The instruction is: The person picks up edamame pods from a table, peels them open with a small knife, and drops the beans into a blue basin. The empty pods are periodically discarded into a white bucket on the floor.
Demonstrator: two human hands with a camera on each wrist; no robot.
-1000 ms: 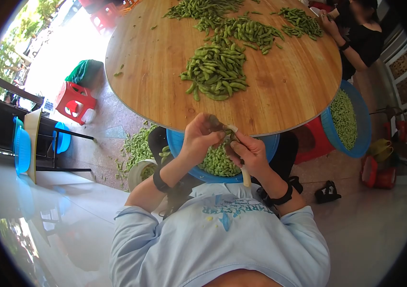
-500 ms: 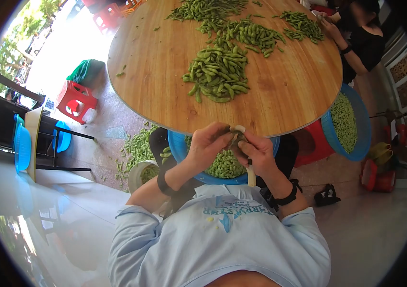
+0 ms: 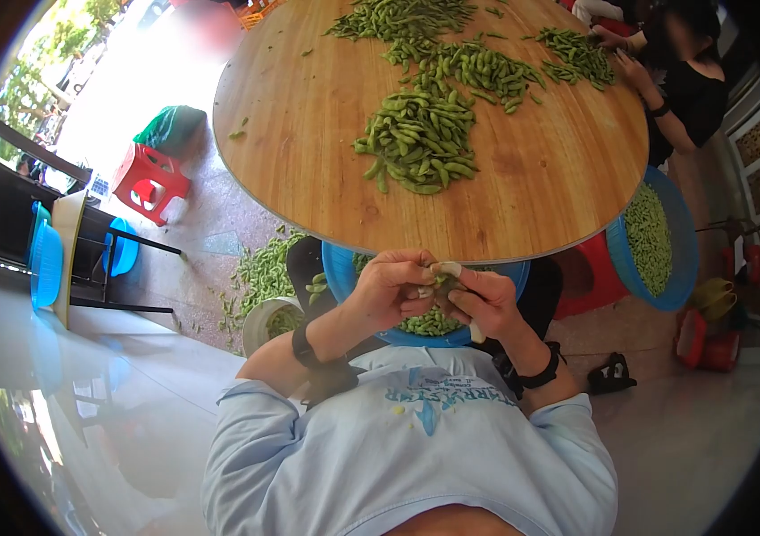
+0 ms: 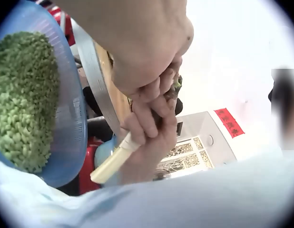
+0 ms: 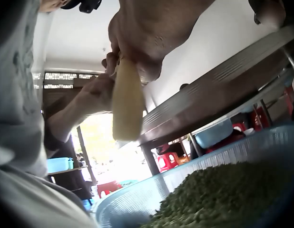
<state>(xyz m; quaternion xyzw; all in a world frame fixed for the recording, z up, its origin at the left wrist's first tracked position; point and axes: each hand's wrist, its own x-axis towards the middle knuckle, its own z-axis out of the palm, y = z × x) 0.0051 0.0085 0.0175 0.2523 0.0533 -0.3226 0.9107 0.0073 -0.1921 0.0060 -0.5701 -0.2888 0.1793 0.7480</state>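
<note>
Both hands meet above a blue basin (image 3: 335, 268) of shelled green beans (image 4: 24, 99), near the table edge. The left hand (image 3: 391, 288) pinches a green pod (image 3: 442, 280) from one side. Opposite it, the right hand (image 3: 487, 299) holds the same pod and grips a pale-handled tool, whose handle (image 5: 127, 102) sticks out below the fist. In the left wrist view the handle (image 4: 111, 165) points down and left. The fingers hide most of the pod and the tool's working end. A pile of whole pods (image 3: 417, 138) lies on the round wooden table (image 3: 309, 134).
More pods (image 3: 576, 58) lie farther back on the table. Another person (image 3: 684, 80) sits at its right edge, by a second blue basin of beans (image 3: 648, 241). On the floor at left are loose pods (image 3: 266, 268), a white bucket (image 3: 259, 323) and a red stool (image 3: 150, 183).
The head view has shifted slightly, so the table sits a little lower and farther right. Both hands remain together at the pod, with their fingers rearranged around it.
</note>
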